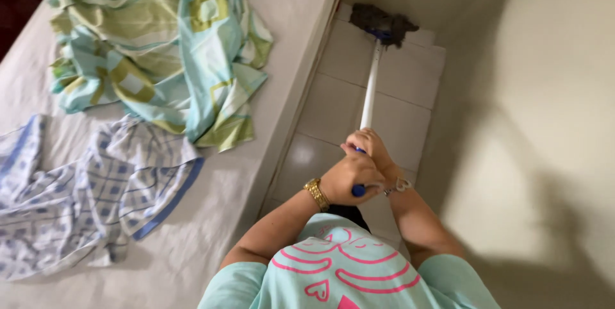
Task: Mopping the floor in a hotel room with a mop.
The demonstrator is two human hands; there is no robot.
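1. At the far left lies a bed [269, 14] with a white sheet. A crumpled blue-checked cloth [83, 187] sits on its near part, and a bunched green and turquoise patterned cloth [160, 46] lies further up. Neither is folded or spread flat.

2. Just right of the bed runs a narrow strip of pale tiled floor [333, 104], shut in by the bed edge on one side and a cream wall [544, 123] on the other.

3. The left hand [349, 181], with a gold watch [316, 193] at the wrist, is the nearer one on the mop handle [369, 91]. Its fingers are wrapped tight around the blue end grip.

4. The right hand [370, 145], with a bracelet [400, 185] at the wrist, sits just above it, fingers likewise closed around the handle. The two hands touch each other.

5. The mop's long axis runs nearly straight away from the person, leaning slightly to the right as it goes. The grip end is close to the chest and the dark grey mop head [383, 24] points into the far corner, where floor, bed end and wall meet. The head rests on the tiles.

6. As a judgement: the tiles nearest the person have a faint sheen that may be wet, so the strip looks partly mopped, with the head now at its far end. How much floor remains outside the view cannot be told.
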